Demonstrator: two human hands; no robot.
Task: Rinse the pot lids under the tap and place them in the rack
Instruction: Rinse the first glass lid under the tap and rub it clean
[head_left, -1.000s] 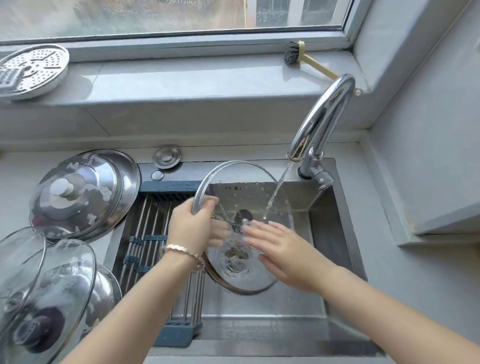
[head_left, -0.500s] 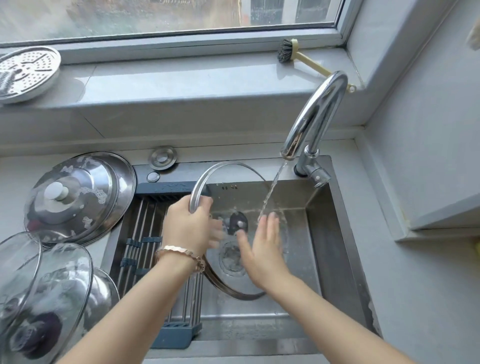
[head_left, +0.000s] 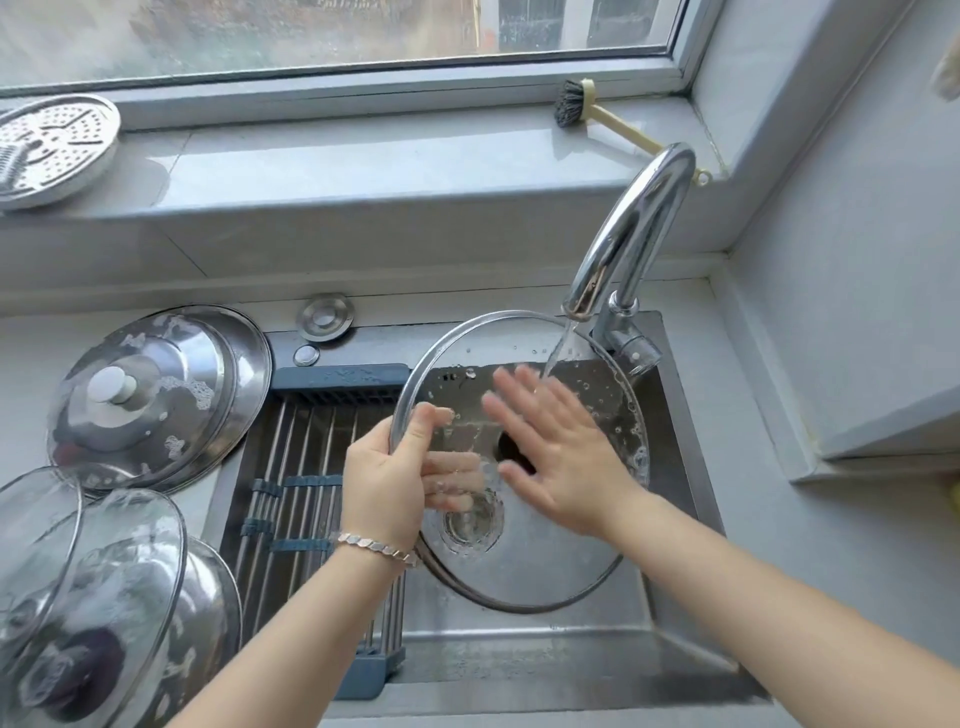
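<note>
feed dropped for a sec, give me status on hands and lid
Left hand grips glass lid by its rim, tilted over sink. Right hand open, flat on the glass, fingertips at tap stream. Nothing between lid and rack.

Clear wet glass lid (head_left: 545, 551) (metal-rimmed), glossy chrome tap (head_left: 631, 234)

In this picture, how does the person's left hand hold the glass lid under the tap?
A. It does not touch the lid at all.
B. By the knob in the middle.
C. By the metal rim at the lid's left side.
C: the left hand grips the rim of the glass lid at its left edge, thumb in front and fingers behind the glass, while the right hand lies flat on it.
</note>
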